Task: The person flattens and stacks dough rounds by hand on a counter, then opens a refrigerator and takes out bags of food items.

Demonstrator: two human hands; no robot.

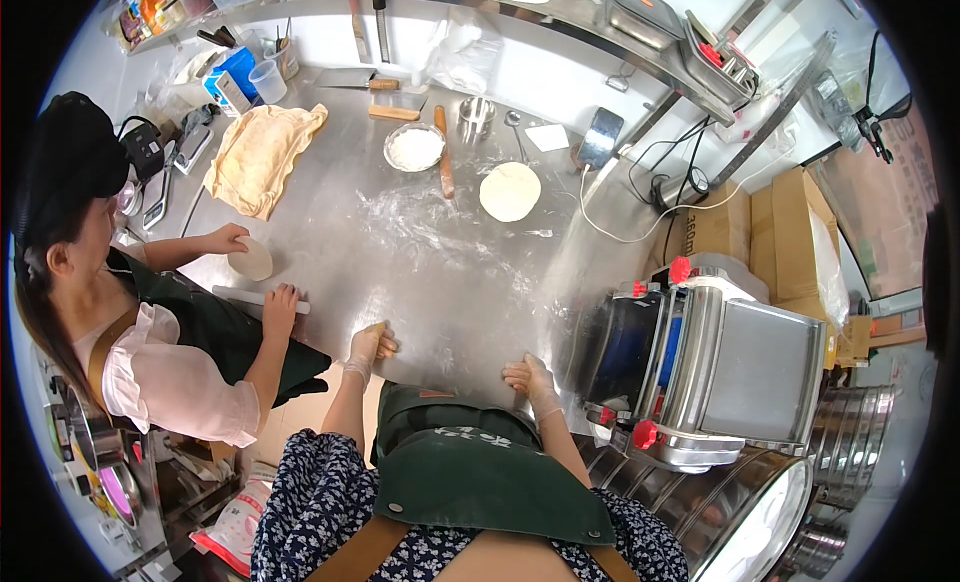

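Observation:
My left hand [371, 344], in a clear glove, rests on the steel table [410, 282] near its front edge, fingers loosely bent and holding nothing. My right hand [525, 379], also gloved, lies at that edge farther right with bent, separated fingers. Ahead are a round flattened dough [510, 192], a wooden rolling pin [447, 180] and a bowl of flour [414, 146]. Traces of flour mark the steel around the middle.
A co-worker [160, 332] at left handles a small dough disc [252, 260] and a white rolling pin [230, 295]. Beyond lies a folded dough sheet [262, 157]. A dough machine [750, 372] and cardboard boxes [780, 242] stand at right; a steel shelf [570, 17] runs across the back.

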